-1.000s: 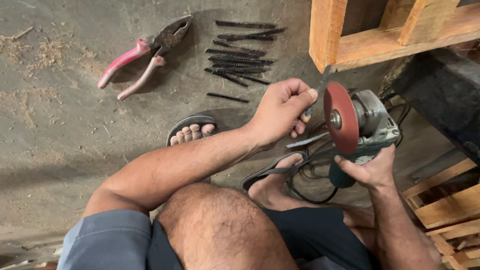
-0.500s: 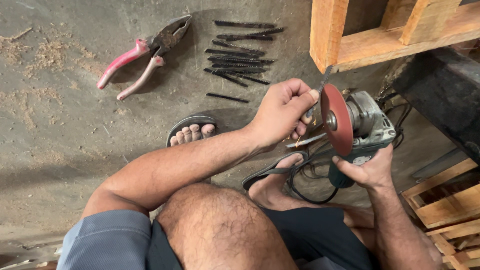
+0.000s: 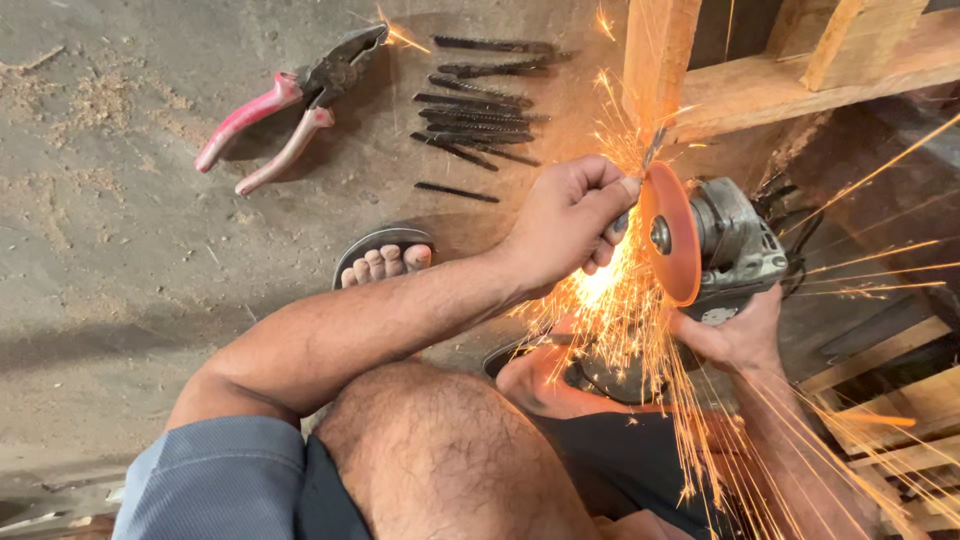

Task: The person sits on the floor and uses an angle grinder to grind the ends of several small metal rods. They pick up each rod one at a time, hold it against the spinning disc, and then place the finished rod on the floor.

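A thin dark steel nail is pinched in the closed left hand and pressed to the red disc at centre frame; sparks are thrown toward 5 o'clock. Stiff, light and likely hot, it is best gripped far from the tip. The grey grinder, heavy-looking, is clasped underneath by the right hand. More nails lie at 11 o'clock on the floor.
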